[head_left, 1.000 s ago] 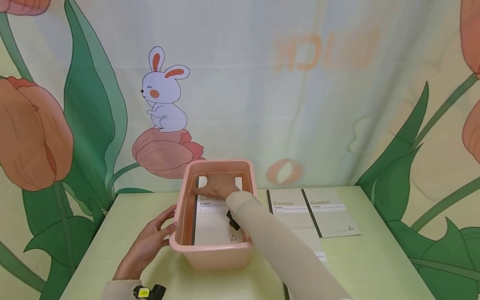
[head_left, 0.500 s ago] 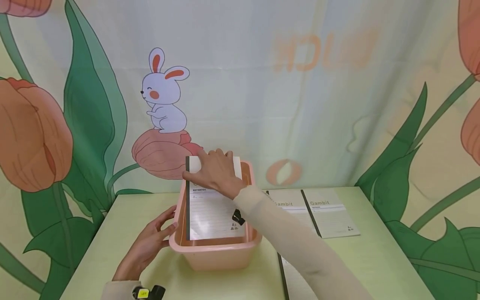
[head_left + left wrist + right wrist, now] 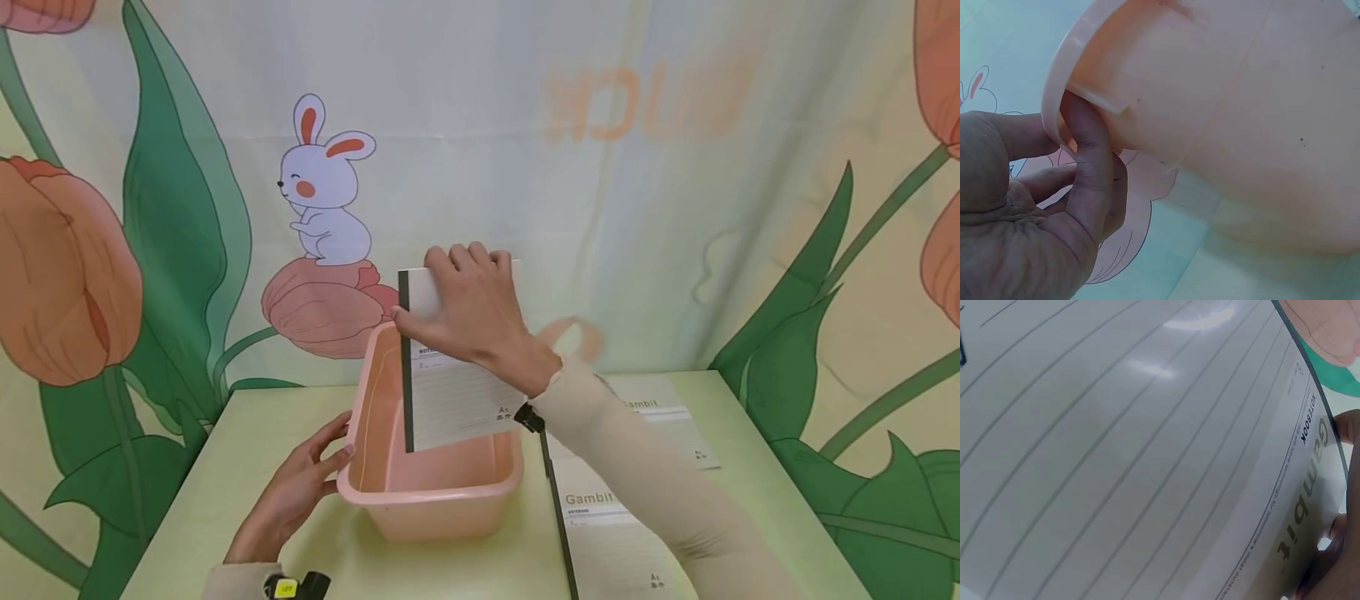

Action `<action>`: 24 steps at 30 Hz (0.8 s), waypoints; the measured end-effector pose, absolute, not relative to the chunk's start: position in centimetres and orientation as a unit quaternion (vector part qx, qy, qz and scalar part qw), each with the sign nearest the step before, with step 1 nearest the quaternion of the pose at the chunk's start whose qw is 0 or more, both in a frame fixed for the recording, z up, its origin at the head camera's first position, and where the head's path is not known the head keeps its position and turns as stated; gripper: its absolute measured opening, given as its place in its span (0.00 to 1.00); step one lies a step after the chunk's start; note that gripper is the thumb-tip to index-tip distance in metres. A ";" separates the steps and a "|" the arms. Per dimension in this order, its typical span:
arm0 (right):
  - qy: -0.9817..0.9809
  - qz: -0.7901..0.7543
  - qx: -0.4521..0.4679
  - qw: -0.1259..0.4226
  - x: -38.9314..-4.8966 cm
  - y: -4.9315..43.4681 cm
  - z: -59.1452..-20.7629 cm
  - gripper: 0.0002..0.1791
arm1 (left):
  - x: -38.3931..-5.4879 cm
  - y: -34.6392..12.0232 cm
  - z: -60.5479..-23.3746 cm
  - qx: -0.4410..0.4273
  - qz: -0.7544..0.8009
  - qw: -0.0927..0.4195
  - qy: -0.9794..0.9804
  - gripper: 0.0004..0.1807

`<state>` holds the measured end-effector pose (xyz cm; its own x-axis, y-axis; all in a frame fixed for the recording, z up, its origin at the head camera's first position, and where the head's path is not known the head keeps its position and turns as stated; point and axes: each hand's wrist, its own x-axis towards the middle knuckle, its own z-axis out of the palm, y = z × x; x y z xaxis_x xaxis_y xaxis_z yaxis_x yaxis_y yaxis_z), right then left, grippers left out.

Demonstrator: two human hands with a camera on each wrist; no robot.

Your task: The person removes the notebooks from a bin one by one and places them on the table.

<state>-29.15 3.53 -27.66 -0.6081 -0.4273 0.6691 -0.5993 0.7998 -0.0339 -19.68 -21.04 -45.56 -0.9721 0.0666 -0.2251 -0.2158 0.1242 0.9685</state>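
My right hand (image 3: 472, 317) grips a notebook (image 3: 457, 408) by its upper part, fingers over the top edge and thumb at the dark spine. The notebook hangs tilted above a pink plastic basin (image 3: 431, 497), its lower edge over the opening. Close up in the right wrist view, the notebook's lined cover (image 3: 1116, 437) reads "Gambit". My left hand (image 3: 300, 479) pinches the basin's left rim; the left wrist view has the thumb and fingers around that rim (image 3: 1060, 81). No other notebook shows in the visible part of the basin's inside.
Right of the basin, one notebook (image 3: 615, 542) lies near the front of the pale green table (image 3: 765, 517). Another notebook (image 3: 682, 425) lies behind it, partly covered by my right sleeve. A patterned curtain (image 3: 480, 167) hangs at the table's back edge.
My right hand has lifted the notebook up out of the basin and moved it slightly right. My left hand has stayed on the basin's rim.
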 end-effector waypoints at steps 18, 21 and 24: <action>-0.916 0.100 0.231 0.311 -29.8 24.0 -35.8 0.29 | -19.6 -21.1 -45.8 -0.039 0.657 0.111 0.744 0.34; -0.931 0.086 0.217 0.281 -30.2 27.2 -38.2 0.28 | -19.6 -21.1 -45.8 -0.037 0.660 0.110 0.743 0.34; -0.945 0.072 0.212 0.239 -30.4 29.9 -40.3 0.27 | -19.6 -21.3 -46.0 -0.038 0.662 0.109 0.741 0.34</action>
<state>-30.37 29.95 -40.29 -0.7958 -0.3664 0.4820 -0.4356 0.8995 -0.0354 -19.62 -21.32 -45.98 -0.9736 0.0875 -0.2110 -0.1998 0.1213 0.9723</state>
